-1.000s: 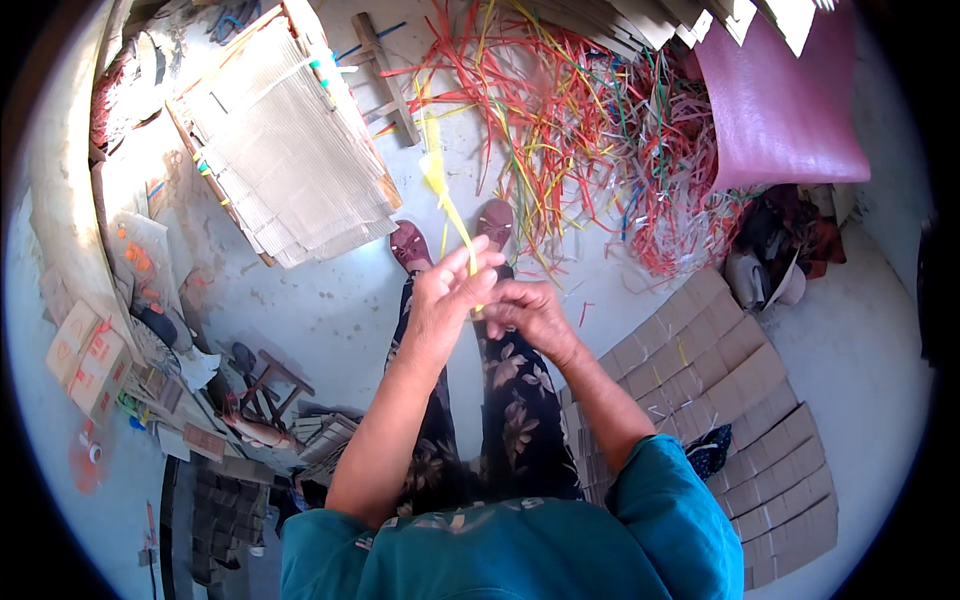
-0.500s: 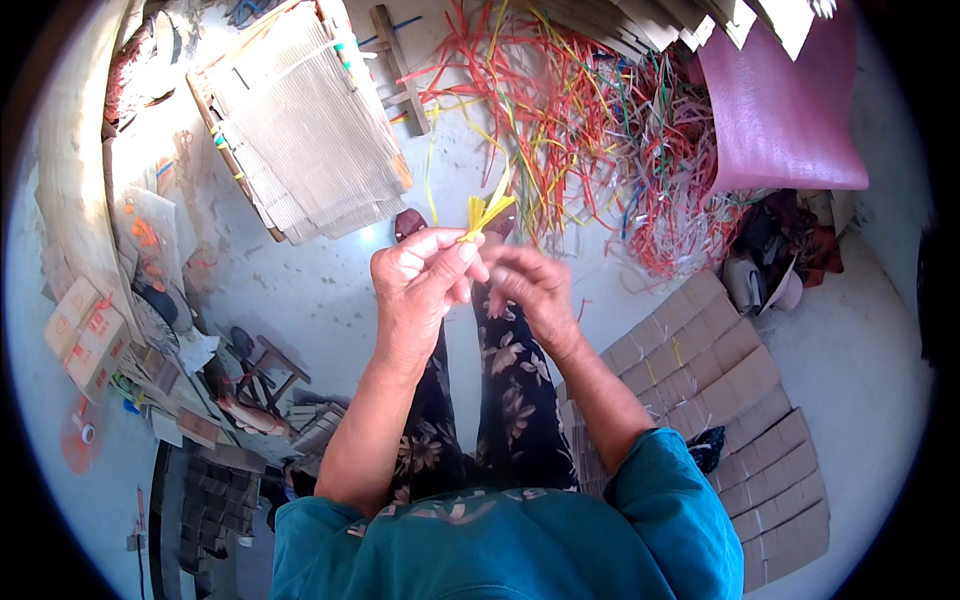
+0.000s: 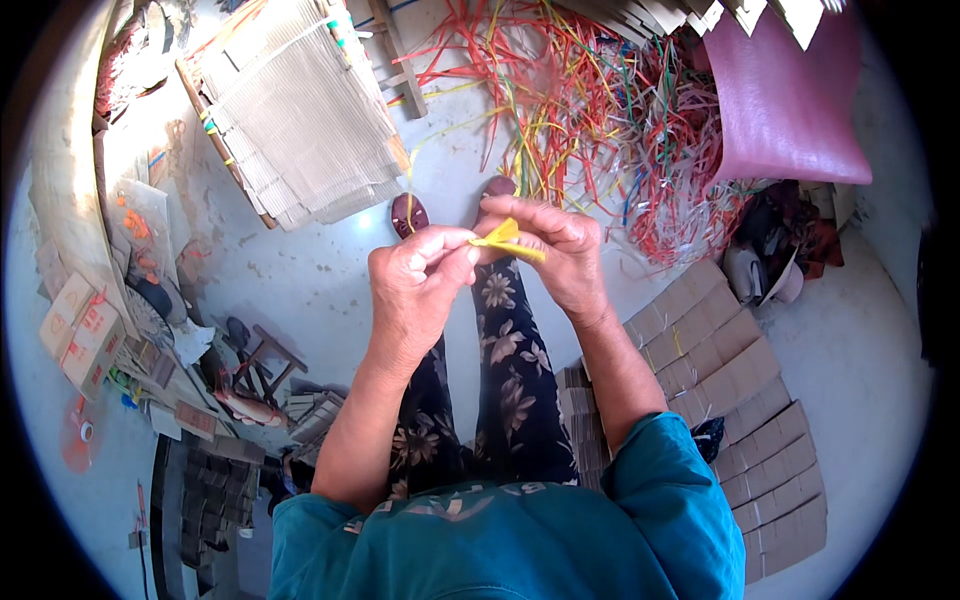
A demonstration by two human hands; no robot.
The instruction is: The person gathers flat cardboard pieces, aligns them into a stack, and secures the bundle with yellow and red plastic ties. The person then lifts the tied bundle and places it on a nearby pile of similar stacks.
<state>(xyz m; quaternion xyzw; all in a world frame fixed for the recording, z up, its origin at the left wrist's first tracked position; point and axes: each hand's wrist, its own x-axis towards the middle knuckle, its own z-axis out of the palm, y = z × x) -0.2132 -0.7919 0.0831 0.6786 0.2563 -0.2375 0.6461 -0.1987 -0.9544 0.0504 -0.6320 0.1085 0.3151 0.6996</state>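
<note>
In front of my body, my left hand (image 3: 415, 280) pinches the gathered end of some yellow plastic strapping (image 3: 500, 233) between thumb and fingertips. Its free ends fan out to the right. My right hand (image 3: 560, 255) meets them there, fingers bent round the strands, though part of its hold is hidden. Below both hands are my dark flowered trousers (image 3: 510, 350) and maroon shoes (image 3: 408, 214).
Red, yellow and white strapping (image 3: 590, 130) lies tangled on the floor ahead. Ridged cardboard (image 3: 300, 110) is stacked at far left, bundled cardboard (image 3: 715, 375) at right. A pink sheet (image 3: 785, 110) hangs at far right; a carton (image 3: 88, 340) sits at left.
My right hand has come up against the yellow strapping from just beside it. The strapping's fanned ends, upright before, now point right. The view has shifted slightly.
</note>
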